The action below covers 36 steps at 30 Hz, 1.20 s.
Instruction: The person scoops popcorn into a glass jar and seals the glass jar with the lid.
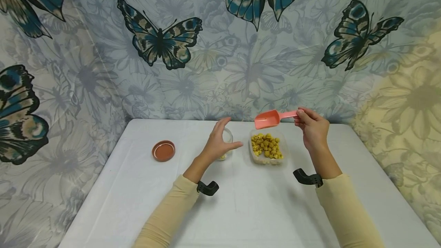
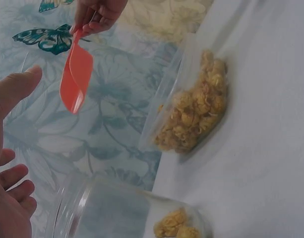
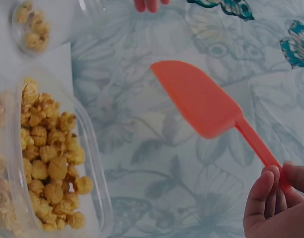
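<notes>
My right hand grips the handle of a coral-red scoop and holds it raised above a clear plastic container. No popcorn shows in the scoop. Caramel-coloured popcorn fills much of that container. Thumb and fingers spread wide, my left hand is beside a clear jar and partly hides it in the head view. A few pieces of popcorn lie at the jar's bottom. The left wrist view shows a gap between the fingers and the jar's rim.
A round brown lid lies on the white-covered table, left of the jar. Behind the table's far edge hangs a cloth backdrop printed with butterflies and flowers. Each wrist wears a black camera mount.
</notes>
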### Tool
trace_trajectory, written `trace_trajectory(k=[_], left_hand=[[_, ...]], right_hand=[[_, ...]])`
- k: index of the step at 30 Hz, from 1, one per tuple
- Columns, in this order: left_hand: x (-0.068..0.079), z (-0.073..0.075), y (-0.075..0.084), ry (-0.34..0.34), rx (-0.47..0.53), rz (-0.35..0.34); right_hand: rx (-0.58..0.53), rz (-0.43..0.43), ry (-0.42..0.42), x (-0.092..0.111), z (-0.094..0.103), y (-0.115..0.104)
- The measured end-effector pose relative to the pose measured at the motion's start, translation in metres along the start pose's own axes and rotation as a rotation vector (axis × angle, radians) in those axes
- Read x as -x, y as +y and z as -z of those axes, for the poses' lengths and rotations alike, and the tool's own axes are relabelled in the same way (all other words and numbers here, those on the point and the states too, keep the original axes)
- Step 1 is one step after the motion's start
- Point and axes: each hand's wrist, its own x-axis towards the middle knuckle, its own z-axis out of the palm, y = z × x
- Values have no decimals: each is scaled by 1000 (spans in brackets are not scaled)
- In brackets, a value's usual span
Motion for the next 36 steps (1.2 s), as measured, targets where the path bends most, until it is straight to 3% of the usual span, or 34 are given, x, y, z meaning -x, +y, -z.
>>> trace_trajectory(k=[17,36], left_hand=[[1,-22,8,-60,15,-29],[8,-49,4,-117,29,-46]], right_hand=[[46,-19,75,-1,26,6],[72,-34,144,-4,47,16]])
